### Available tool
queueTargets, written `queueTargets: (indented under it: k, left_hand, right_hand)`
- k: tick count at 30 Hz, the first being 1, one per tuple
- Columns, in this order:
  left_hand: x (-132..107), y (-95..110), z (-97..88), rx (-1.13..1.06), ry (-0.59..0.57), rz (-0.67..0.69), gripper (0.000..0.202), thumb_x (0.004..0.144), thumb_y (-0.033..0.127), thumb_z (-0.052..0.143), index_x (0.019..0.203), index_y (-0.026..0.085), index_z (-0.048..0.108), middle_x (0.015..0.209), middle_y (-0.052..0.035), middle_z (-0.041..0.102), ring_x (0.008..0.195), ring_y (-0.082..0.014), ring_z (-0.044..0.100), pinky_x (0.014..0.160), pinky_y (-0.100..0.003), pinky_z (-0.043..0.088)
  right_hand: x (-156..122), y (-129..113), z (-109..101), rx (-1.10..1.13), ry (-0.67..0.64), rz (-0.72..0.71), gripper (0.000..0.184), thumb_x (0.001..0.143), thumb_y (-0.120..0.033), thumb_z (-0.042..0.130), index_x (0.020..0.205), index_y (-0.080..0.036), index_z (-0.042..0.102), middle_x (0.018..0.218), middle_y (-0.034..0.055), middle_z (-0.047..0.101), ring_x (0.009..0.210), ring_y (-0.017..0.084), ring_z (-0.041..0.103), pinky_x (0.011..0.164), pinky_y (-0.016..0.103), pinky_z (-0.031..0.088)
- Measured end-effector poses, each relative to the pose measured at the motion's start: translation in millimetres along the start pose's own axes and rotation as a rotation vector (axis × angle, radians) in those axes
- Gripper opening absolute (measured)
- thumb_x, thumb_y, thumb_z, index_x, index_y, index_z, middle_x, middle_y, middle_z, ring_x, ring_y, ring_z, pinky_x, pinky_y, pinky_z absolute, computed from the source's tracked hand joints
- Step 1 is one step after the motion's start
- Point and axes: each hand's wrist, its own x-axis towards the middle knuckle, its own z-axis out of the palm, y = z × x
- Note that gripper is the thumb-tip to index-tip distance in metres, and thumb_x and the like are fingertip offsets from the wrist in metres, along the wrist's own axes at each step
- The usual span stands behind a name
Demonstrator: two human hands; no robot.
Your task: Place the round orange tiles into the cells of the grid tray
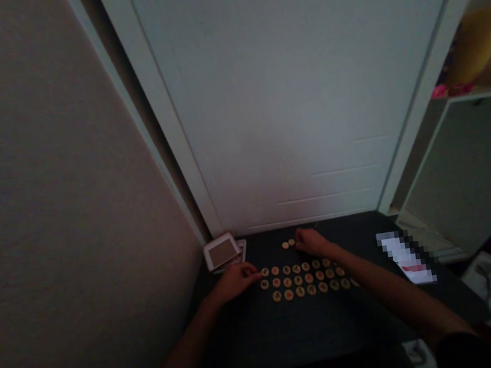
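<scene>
Three rows of round wooden Chinese chess pieces (310,278) with red and dark characters lie on a dark table (284,331). My left hand (239,277) rests at the left end of the rows. Its fingers stretch out to the edge of the leftmost top-row piece (264,272); whether they touch it I cannot tell. Behind the rows, two pale discs (286,245) lie side by side, with no characters visible. Just right of them is my right hand (311,242), fingers curled down and closed; what they hold is hidden. My right forearm covers the right end of the rows.
A white-rimmed tray or lid (222,253) sits on another flat item at the back left. A pixelated whitish object (406,259) lies on the right. A white panel (299,109) rises behind the table, and a wall (69,202) stands close on the left.
</scene>
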Motion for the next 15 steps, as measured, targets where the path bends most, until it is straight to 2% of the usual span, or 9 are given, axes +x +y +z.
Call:
queueTargets:
  k: [3, 6, 8, 11, 13, 15]
  left_hand:
    - [-1, 2, 3.8, -0.033, 0.044, -0.002, 0.053, 0.079, 0.067, 0.060, 0.095, 0.019, 0.075, 0.087, -0.0045, 0.075, 0.078, -0.0207, 0.066, 0.067, -0.027, 0.045]
    - [-8, 4, 13.8, -0.044, 0.088, -0.022, 0.053, 0.077, 0.067, 0.063, 0.096, 0.020, 0.074, 0.087, -0.0037, 0.075, 0.074, -0.0200, 0.065, 0.064, -0.027, 0.045]
    - [-15, 5, 23.3, -0.041, 0.127, -0.041, 0.054, 0.075, 0.068, 0.065, 0.098, 0.020, 0.073, 0.090, -0.0042, 0.075, 0.074, -0.0201, 0.064, 0.063, -0.028, 0.046]
    - [-25, 5, 39.1, -0.033, 0.196, -0.066, 0.054, 0.076, 0.067, 0.065, 0.101, 0.020, 0.071, 0.097, -0.0055, 0.074, 0.075, -0.0204, 0.064, 0.065, -0.029, 0.048]
    - [-30, 4, 48.9, -0.043, 0.311, -0.099, 0.054, 0.076, 0.068, 0.064, 0.102, 0.021, 0.070, 0.098, -0.0050, 0.074, 0.073, -0.0200, 0.065, 0.065, -0.030, 0.050]
    - [-35, 3, 57.2, -0.061, 0.435, -0.144, 0.056, 0.078, 0.071, 0.060, 0.103, 0.021, 0.069, 0.099, -0.0055, 0.074, 0.072, -0.0201, 0.065, 0.067, -0.031, 0.052]
  right_hand:
    - [-6, 2, -12, 0.096, 0.041, -0.057, 0.022, 0.088, -0.022, 0.067, 0.109, -0.019, 0.067, 0.098, 0.0043, 0.072, 0.089, 0.018, 0.067, 0.085, 0.034, 0.053]
    - [-18, 3, -25, 0.222, 0.091, -0.108, 0.026, 0.086, -0.019, 0.063, 0.112, -0.022, 0.068, 0.100, 0.0037, 0.074, 0.089, 0.017, 0.068, 0.084, 0.030, 0.051]
    - [-32, 4, -31, 0.312, 0.126, -0.124, 0.025, 0.087, -0.024, 0.061, 0.111, -0.023, 0.069, 0.106, 0.0040, 0.074, 0.094, 0.018, 0.068, 0.086, 0.030, 0.051]
    - [-59, 6, -33, 0.448, 0.168, -0.102, 0.025, 0.089, -0.034, 0.058, 0.108, -0.022, 0.070, 0.100, 0.0052, 0.075, 0.091, 0.020, 0.069, 0.082, 0.031, 0.053]
    - [-80, 7, -30, 0.533, 0.188, -0.064, 0.035, 0.094, -0.042, 0.049, 0.113, -0.020, 0.067, 0.095, 0.0068, 0.076, 0.084, 0.020, 0.071, 0.072, 0.031, 0.055]
    - [-99, 9, -26, 0.616, 0.224, -0.013, 0.042, 0.095, -0.051, 0.046, 0.116, -0.020, 0.065, 0.097, 0.0083, 0.076, 0.083, 0.021, 0.072, 0.068, 0.031, 0.056]
